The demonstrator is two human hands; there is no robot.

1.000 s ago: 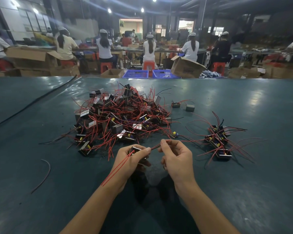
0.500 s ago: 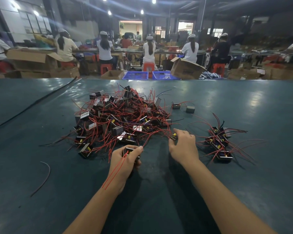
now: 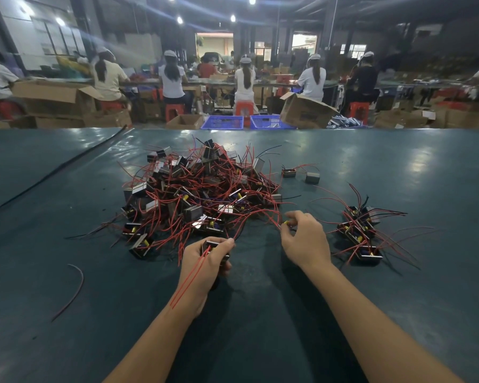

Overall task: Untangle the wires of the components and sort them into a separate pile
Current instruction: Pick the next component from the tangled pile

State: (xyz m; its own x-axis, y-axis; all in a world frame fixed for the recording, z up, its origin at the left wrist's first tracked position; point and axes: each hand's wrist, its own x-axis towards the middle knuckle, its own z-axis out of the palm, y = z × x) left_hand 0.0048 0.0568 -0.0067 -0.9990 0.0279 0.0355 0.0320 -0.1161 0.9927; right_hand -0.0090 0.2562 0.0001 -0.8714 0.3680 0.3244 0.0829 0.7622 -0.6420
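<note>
Red-wired component (image 3: 210, 243), left hand (image 3: 205, 265) curled round it

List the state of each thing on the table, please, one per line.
Left hand, gripping a wired component.
Right hand, pinching a second component, mostly hidden.
Big pile, wires tangled.
Small pile, separate, at the right.
Loose wire, lying alone at the left.

My table (image 3: 260, 341) is covered in a dark green sheet. A black cable (image 3: 56, 170) runs slantwise across its far left corner, and one stray reddish wire (image 3: 81, 280) lies near the left edge. Beyond the far edge stand two blue baskets (image 3: 222, 122), cardboard boxes (image 3: 304, 110) and workers (image 3: 172, 78) seated on red stools (image 3: 174, 110), backs to me.
</note>
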